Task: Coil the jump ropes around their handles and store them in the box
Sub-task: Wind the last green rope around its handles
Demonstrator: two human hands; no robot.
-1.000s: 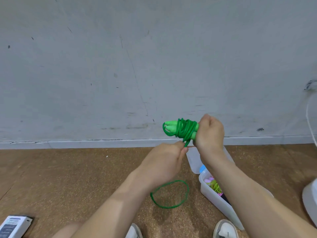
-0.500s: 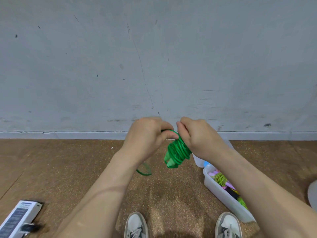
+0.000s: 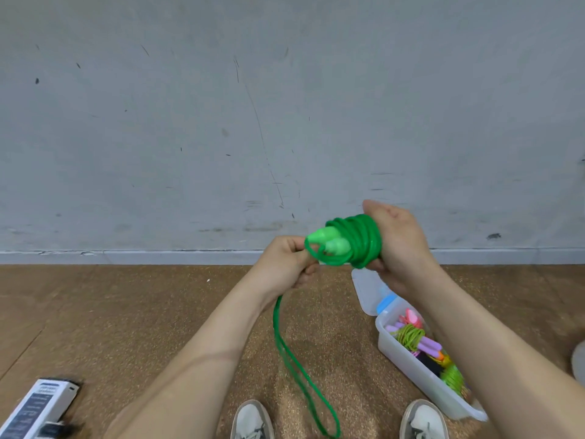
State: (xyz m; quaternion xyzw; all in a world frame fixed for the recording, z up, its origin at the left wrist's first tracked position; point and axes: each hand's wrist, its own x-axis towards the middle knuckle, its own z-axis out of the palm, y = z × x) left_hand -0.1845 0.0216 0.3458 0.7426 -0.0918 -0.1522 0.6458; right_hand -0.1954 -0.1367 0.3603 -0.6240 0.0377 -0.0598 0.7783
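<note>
Green jump rope (image 3: 357, 240) is held up in front of the wall. Its wound bundle sits in the grip of the right hand (image 3: 400, 248), fingers and thumb curled round the thick end, while the two pale handles (image 3: 329, 243) poke out to the left. The left hand (image 3: 285, 264) pinches the rope just beside the handle tips, fingers closed on the strand. From that pinch a doubled loose loop (image 3: 296, 372) hangs down to the floor (image 3: 158, 327), ending between the shoes (image 3: 251, 419).

Half a second ago the bundle pointed downward with both hands crowded over it and only a short bit of loop showing. Now it lies level and the left hand has swung out to the side, so another turn looks to have gone on. I judge the winding well along, with the hanging loop left to wrap.

Down to the right, the box (image 3: 411, 372) stands open on the floor, well apart from the hands, with other coiled ropes (image 3: 411, 337) already inside.
</note>
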